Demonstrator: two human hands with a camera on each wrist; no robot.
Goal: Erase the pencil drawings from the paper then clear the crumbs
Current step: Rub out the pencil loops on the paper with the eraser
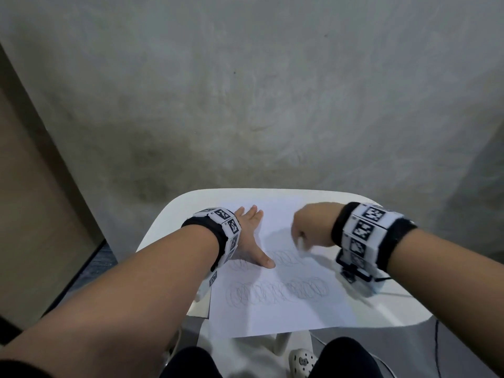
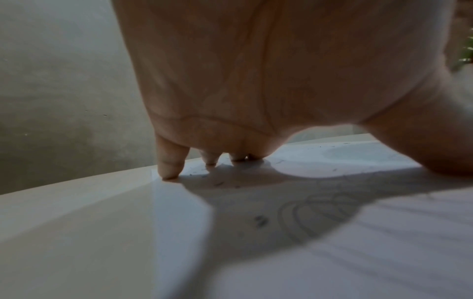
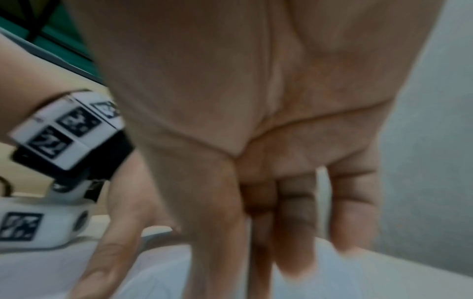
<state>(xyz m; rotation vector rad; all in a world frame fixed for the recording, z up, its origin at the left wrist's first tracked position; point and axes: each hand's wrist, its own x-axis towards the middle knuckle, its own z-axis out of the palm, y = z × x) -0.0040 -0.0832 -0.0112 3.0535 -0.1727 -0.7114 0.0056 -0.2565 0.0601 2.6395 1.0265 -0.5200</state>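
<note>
The left hand [image 1: 249, 236] lies spread and flat on the paper [image 1: 272, 309], fingers [image 2: 170, 161] straight with their tips pressing near the sheet's far left edge and the thumb stretched out toward the middle of the page; this reads as a brace, pinning the sheet so rubbing will not drag or crumple it. The right hand [image 1: 311, 227] hovers low over the upper right part of the sheet with fingers curled downward, and a small pale object, probably an eraser [image 1: 300, 241], shows at its fingertips in the head view; motion blur there and in the right wrist view makes the pinch likely rather than certain. Held close to the left thumb, it works the patch of paper the brace keeps taut. The paper sits on a small white counter [image 1: 169, 214] with rounded corners, its near edge overhanging slightly toward the person. Two rows of looping pencil scribbles [image 1: 278, 293] cross it: the nearer row is dark and whole, while the upper row beside the thumb looks fainter, suggesting erasing is under way there. Dark crumbs [image 2: 259, 220] lie scattered on the sheet around the left hand, so clearing is judged not yet begun. Beyond the counter stands a grey concrete wall [image 1: 272, 91].
</note>
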